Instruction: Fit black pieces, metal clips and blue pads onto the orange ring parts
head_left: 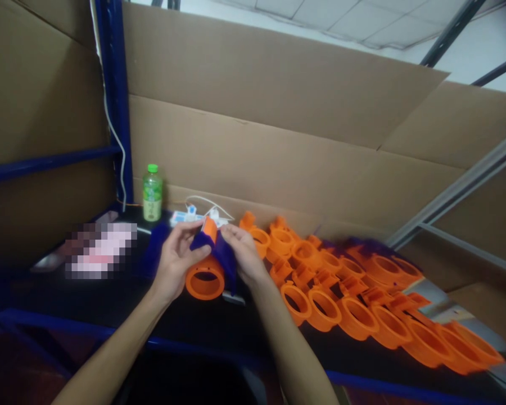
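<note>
Above the black bench top [109, 301], the left hand [175, 263] grips an orange ring part [204, 280] while the right hand [245, 257] pinches the purple cloth [225, 256] wrapped on it, with rows of orange parts [362, 315] to the right and a green bottle [152, 194] far left against the cardboard wall [278, 140].

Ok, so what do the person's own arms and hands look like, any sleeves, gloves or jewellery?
Both are bare. The left hand and right hand wear no gloves, and the left forearm and right forearm show no sleeve, watch or band down to the picture's lower edge. The picture is too soft to rule out rings.
</note>
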A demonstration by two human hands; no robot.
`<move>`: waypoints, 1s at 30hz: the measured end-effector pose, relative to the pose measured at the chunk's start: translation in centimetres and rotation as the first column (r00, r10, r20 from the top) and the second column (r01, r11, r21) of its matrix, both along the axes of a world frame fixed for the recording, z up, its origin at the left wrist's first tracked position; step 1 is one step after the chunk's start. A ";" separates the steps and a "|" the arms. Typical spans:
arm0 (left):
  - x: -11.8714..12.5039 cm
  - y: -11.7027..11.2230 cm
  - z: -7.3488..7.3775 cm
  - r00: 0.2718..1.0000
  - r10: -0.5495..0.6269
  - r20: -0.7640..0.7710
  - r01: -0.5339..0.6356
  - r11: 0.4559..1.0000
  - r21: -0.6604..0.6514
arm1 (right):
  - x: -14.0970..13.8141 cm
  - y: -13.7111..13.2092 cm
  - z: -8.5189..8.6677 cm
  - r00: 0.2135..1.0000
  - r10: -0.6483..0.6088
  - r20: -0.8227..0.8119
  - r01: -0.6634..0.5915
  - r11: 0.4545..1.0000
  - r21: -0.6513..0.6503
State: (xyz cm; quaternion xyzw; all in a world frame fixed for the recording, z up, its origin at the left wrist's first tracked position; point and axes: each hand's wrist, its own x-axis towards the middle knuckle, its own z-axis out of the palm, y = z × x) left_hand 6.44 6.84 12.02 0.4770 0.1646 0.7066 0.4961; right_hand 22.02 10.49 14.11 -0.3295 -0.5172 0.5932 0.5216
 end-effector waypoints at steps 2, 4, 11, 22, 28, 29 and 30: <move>0.0 0.0 -0.1 1.000 0.003 0.005 -0.003 1.000 0.010 | 0.0 0.1 -0.1 1.000 0.009 -0.003 -0.009 1.000 -0.001; 0.0 0.1 -0.1 1.000 0.026 0.012 -0.026 1.000 0.012 | 0.0 0.3 -0.2 1.000 0.029 -0.011 -0.029 1.000 -0.007; 0.1 0.1 0.1 1.000 0.003 -0.016 -0.003 1.000 -0.002 | 0.2 0.9 -0.5 0.994 0.109 0.003 -0.109 0.993 -0.041; 0.3 0.3 -0.2 0.999 0.047 -0.014 -0.048 0.998 -0.044 | -0.1 -0.2 0.4 0.969 -0.127 0.213 0.073 0.967 0.245; 0.2 0.5 0.1 0.990 0.139 0.040 -0.133 0.984 -0.119 | -0.7 -0.2 0.1 0.856 -0.356 0.374 0.079 0.806 0.587; 0.1 0.6 0.1 0.986 0.158 0.057 -0.150 0.980 -0.129 | -0.8 -0.5 0.2 0.844 -0.360 0.398 0.054 0.794 0.605; 0.0 0.7 0.1 0.980 0.183 0.076 -0.172 0.975 -0.138 | -1.0 -0.9 0.2 0.826 -0.371 0.423 0.035 0.784 0.620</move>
